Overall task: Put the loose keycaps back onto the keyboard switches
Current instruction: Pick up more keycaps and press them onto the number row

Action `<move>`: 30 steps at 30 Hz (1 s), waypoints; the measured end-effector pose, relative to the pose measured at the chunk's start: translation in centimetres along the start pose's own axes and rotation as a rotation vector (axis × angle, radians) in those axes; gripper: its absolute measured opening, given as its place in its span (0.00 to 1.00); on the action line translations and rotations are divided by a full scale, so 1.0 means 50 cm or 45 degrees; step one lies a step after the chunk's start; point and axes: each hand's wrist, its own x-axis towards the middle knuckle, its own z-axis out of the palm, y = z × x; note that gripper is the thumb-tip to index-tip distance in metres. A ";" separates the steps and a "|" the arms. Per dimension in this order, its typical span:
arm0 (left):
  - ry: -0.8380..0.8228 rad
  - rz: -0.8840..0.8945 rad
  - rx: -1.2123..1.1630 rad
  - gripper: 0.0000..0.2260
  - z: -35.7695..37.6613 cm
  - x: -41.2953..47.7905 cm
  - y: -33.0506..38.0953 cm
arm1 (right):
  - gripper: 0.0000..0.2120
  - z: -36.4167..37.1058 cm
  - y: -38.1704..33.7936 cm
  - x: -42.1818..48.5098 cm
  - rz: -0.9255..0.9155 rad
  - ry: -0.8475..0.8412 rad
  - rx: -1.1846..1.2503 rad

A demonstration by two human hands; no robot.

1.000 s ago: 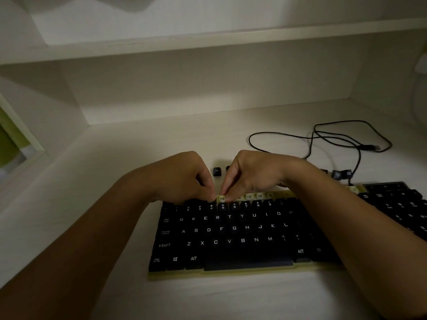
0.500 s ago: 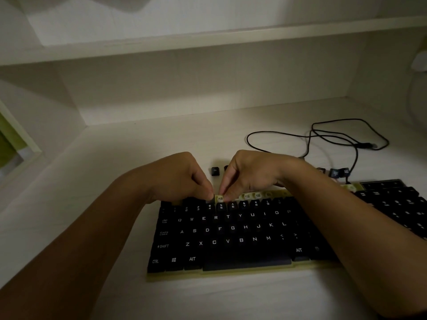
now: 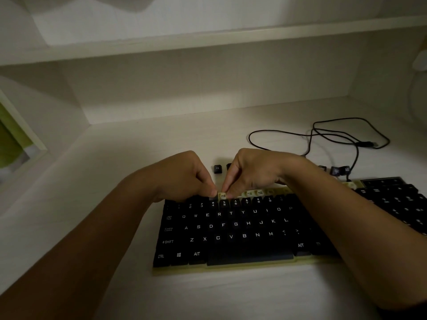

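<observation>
Head view: the grip of the left hand is narrow, thumb and forefinger pinching a dark keycap at the top row of the keyboard, while the right hand curls its fingers just beside a bare switch, its grip unclear. On the tabletop behind the keyboard lie loose keycaps, with open room beyond to the back wall and the cable at right. Both hands stay where they were a moment ago.
</observation>
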 end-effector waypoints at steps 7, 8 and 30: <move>-0.016 -0.046 -0.028 0.05 -0.001 0.002 -0.006 | 0.06 0.001 -0.002 -0.001 0.018 0.009 0.016; -0.014 -0.050 -0.031 0.05 -0.001 0.001 -0.005 | 0.06 0.002 -0.002 -0.002 0.021 0.010 0.015; 0.160 -0.020 -0.202 0.01 0.010 -0.010 -0.032 | 0.09 0.042 -0.015 -0.010 -0.138 0.239 0.175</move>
